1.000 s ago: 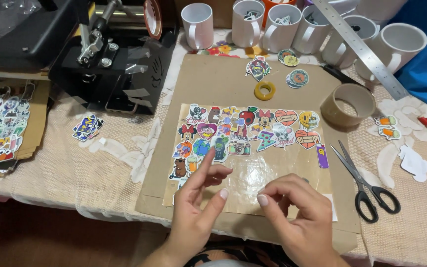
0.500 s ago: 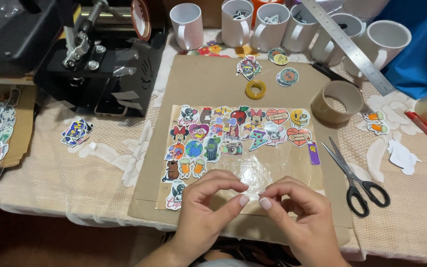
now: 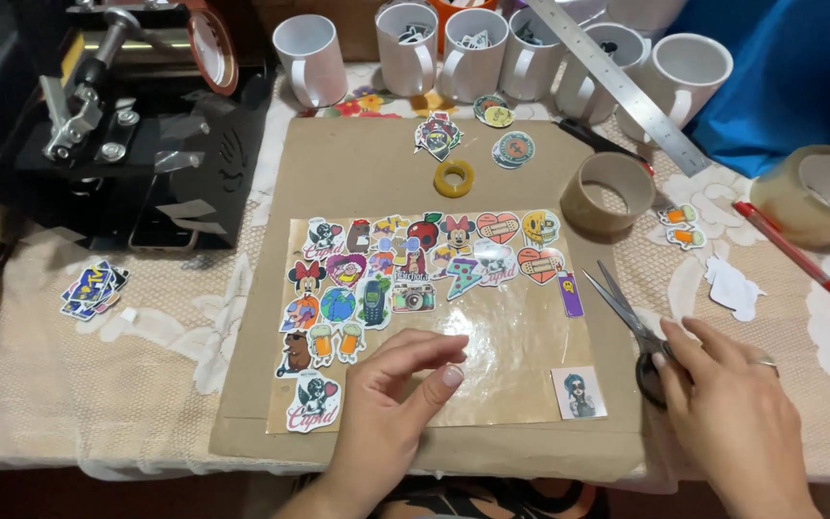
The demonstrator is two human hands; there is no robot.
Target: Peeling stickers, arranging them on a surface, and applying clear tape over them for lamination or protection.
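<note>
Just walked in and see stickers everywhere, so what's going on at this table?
A person sits at a cardboard mat with a clear sheet lying on it, its upper left covered with colourful stickers. The left hand rests on the sheet's lower edge, fingertips on the bare plastic. The right hand touches the handles of black scissors beside the sheet; the blades are open. Tape rolls, white mugs and a metal ruler lie behind.

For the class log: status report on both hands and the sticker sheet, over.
Left hand resting on clear sticker sheet, fingers loose. Right hand on scissors handles, blades open. Nothing blocking the sheet.
</note>
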